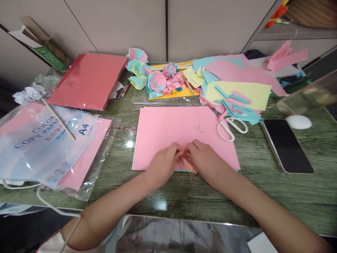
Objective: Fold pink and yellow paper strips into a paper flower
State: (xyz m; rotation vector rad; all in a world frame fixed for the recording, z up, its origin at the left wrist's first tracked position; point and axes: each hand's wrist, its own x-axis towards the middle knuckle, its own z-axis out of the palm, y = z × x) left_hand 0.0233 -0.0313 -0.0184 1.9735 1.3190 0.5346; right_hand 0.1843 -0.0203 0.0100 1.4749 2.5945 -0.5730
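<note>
Left hand (163,162), right hand (204,160) both pinching paper strips (189,165) over pink sheet (168,130).

We find the strips (190,166) on the near edge of the sheet (168,126), mid-desk (263,196); scissors (231,127) lie right of it, the phone (286,146) further right, the paper pack (44,144) left, flowers (160,79) far.

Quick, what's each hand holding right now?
Left hand: closed, pinching the paper strips.
Right hand: closed, pinching the same paper strips.
</note>
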